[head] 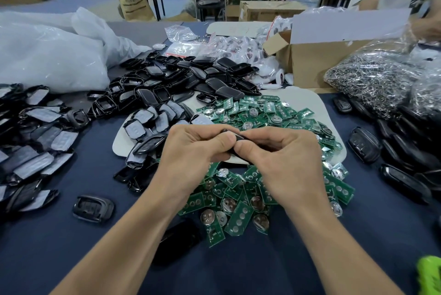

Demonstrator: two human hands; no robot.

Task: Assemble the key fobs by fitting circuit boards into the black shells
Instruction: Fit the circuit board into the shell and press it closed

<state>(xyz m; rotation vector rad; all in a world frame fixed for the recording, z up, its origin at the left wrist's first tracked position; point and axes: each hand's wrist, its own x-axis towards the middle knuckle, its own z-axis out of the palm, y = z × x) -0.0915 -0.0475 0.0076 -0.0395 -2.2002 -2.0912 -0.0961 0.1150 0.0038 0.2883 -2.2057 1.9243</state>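
Two hands (191,149) (284,151) round perhaps one shell (239,136)

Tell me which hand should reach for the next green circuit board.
Right, probably. The right hand sits directly over the green circuit boards, which spread to its side; the left hand is nearer the black shells. Both hands grip one fob shell.

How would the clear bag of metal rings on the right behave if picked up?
The bag of rings is probably heavy for its size: it is packed with metal. It slumps shapelessly, so likely floppy when lifted. Its thin film may tear.
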